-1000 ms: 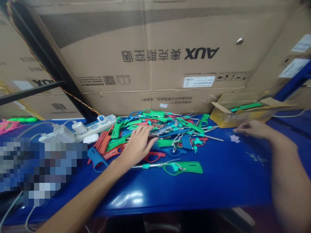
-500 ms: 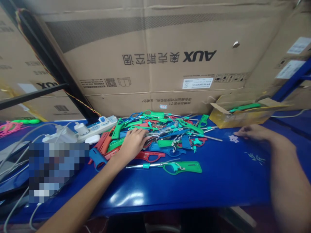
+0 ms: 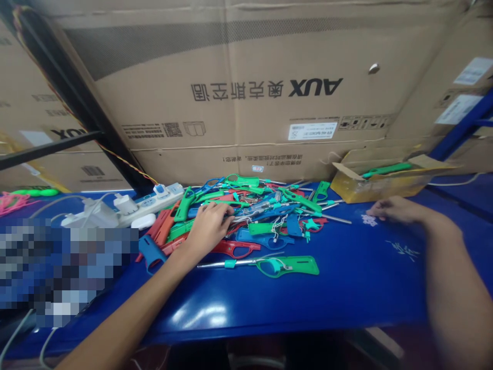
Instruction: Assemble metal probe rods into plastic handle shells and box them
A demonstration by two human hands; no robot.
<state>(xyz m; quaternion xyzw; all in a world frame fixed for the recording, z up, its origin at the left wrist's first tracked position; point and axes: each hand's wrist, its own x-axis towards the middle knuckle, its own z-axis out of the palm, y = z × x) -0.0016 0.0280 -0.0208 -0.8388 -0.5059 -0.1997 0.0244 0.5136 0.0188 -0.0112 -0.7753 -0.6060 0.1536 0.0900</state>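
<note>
My left hand (image 3: 211, 223) rests on a pile of lighter parts, its fingers curled down beside thin metal rods (image 3: 246, 216). What its fingertips grip is hidden. Around it lie red, green and blue gas lighter shells (image 3: 234, 248), some with white wires and teal pieces. Nearer the front edge, a green lighter shell (image 3: 304, 265) lies with a metal tube (image 3: 215, 265) pointing left. On the right, my right hand (image 3: 396, 209) has its fingers closed in a pinch at the edge of a small heap of pale pinkish pieces (image 3: 368, 220); anything between the fingertips is too small to tell.
Behind the right hand stands an open cardboard box (image 3: 358, 189) with a green part inside. A white power strip (image 3: 154, 200) with plugs and cables lies left of the pile. Large cardboard (image 3: 239, 46) walls the back. Thin white pieces (image 3: 402, 250) lie at right.
The view has shifted slightly. Both hands stay in nearly the same places, the left on the pile and the right by the pale pieces.
</note>
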